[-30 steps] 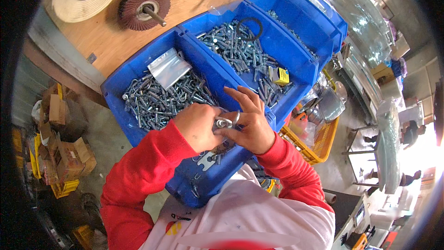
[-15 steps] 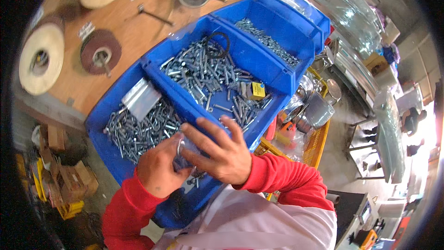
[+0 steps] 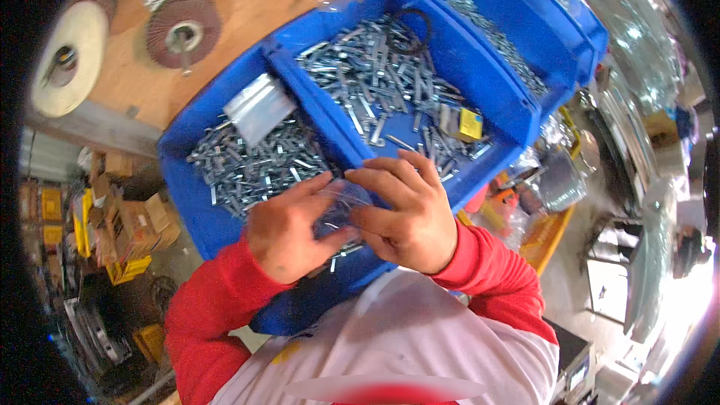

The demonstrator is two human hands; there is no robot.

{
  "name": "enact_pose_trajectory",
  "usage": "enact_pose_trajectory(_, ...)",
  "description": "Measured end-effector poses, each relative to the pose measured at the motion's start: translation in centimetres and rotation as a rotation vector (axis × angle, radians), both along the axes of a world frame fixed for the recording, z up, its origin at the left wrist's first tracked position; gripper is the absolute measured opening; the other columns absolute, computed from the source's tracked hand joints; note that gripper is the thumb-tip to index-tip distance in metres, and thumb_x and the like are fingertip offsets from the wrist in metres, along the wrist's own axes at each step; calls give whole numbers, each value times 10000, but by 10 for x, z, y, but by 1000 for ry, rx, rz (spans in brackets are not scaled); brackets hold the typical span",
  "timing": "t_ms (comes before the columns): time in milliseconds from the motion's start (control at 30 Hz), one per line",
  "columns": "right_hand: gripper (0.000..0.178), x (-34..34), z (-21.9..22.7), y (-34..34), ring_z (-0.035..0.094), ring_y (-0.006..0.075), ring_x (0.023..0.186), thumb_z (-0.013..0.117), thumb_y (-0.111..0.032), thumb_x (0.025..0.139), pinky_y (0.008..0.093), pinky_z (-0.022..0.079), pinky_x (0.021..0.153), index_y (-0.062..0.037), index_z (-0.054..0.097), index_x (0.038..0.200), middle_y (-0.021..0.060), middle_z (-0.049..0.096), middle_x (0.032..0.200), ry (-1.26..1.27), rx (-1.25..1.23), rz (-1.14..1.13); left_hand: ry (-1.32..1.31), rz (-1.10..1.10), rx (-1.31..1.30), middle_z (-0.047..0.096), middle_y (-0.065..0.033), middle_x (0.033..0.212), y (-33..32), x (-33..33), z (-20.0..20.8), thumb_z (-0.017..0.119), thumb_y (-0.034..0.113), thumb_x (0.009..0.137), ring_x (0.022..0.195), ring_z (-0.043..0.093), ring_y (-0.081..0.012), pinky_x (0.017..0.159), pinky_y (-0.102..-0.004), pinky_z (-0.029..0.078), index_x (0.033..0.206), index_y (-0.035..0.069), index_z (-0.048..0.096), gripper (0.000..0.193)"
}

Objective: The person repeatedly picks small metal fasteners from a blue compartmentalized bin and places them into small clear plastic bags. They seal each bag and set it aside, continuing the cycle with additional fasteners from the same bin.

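Note:
My left hand and my right hand are close together over the near end of a blue bin. Between them is a clear plastic bag, pinched by the fingers of both hands; its contents are hard to make out. Under the hands the bin holds a heap of metal bolts, with a silvery packet lying on top. The neighbouring blue bin to the right contains more bolts, a dark ring and a small yellow box.
A third blue bin with small metal parts stands beyond. Abrasive wheels lie on the wooden table at far left. A yellow crate is at the right, cardboard boxes low on the left.
My right hand's fingers, spread before, are now more curled around the bag. Both hands appear a little farther apart. The whole view has shifted, so the bins sit farther right.

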State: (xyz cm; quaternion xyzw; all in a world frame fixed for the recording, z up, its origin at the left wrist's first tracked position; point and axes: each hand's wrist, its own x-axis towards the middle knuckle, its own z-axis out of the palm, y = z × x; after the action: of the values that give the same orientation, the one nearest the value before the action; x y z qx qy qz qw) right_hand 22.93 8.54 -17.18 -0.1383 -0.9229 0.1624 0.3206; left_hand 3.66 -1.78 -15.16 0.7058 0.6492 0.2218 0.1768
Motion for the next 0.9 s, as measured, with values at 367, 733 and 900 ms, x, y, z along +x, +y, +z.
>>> enact_pose_trajectory(367,298,49,-74,112,724,370,835,658,-100,797,448,590,737,-22,727,1076,221,715,936,-578,-413,-53,-488,-6,-280,602,-313,1365,1,-27,-18,696,3,817,726,757,-221,578,-283,579,1225,-110,651,426)
enact_pose_trajectory(733,289,11,-119,82,729,386,934,687,-108,800,479,618,748,22,643,1055,225,700,1060,-826,-187,-200,-409,-60,-334,674,-298,1242,13,-17,-26,713,37,800,620,717,-202,558,-299,553,1162,-93,679,387)
enact_pose_trajectory(900,378,18,-131,86,728,377,950,769,-170,776,476,602,786,-11,664,1103,228,721,1019,-835,-347,-199,-441,-66,-411,693,-280,1203,14,-13,-24,714,37,807,632,724,-218,567,-312,556,1159,-96,676,378)
